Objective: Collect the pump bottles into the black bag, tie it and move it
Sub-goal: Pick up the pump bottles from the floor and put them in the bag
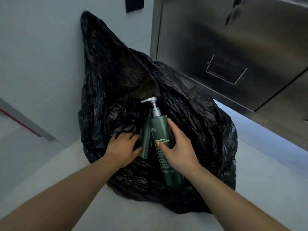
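A large crumpled black bag (200, 124) lies open on the pale floor, its top corner leaning against the wall. My right hand (180, 150) grips a tall dark green pump bottle (160, 129) with a silver pump head, held over the bag's mouth and pointing away from me. My left hand (121, 149) holds a second, slimmer dark green bottle (145, 140) right beside the first; its top is hidden behind the bigger bottle. Both bottles touch along their sides.
A stainless steel cabinet (233, 47) with a recessed handle stands close at the right, just behind the bag. A grey wall (41, 55) rises at the left and back. A strip with a red line (20, 124) runs along the floor at far left.
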